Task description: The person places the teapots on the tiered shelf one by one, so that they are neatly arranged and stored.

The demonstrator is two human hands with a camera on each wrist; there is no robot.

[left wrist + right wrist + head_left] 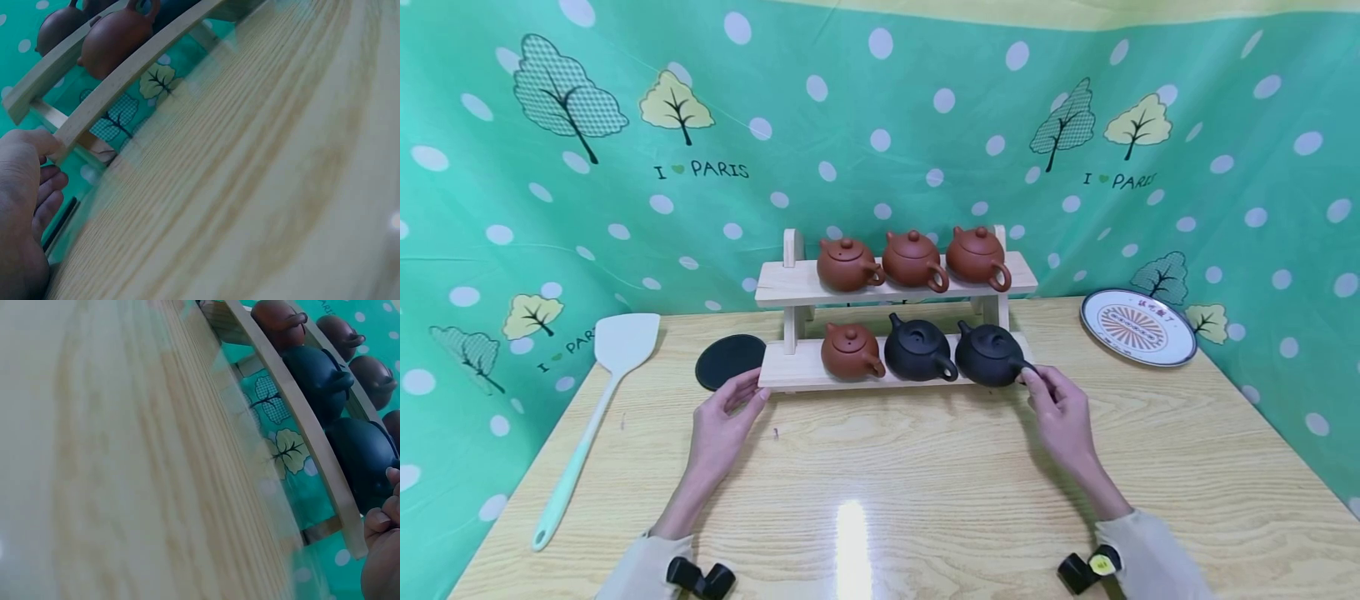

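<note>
A two-tier wooden rack (808, 375) stands on the table in the head view. Its upper board bears three reddish-brown clay teapots (912, 260); on the lower board sit one brown teapot (850, 352), a black teapot (917, 350) and, at the right end, another black teapot (988, 354). My left hand (724, 425) grips the lower board's left end, its thumb at the front corner. In the left wrist view that thumb lies against the board end. With thumb and fingers, my right hand (1063, 417) pinches the handle of the right-end black teapot, which is on the board.
A black round mat (730, 360) lies left of the rack, just behind my left hand. Farther left is a white spatula (625, 342) with a pale green handle. A patterned plate (1138, 327) lies at the back right. A green dotted curtain (880, 108) hangs behind the table.
</note>
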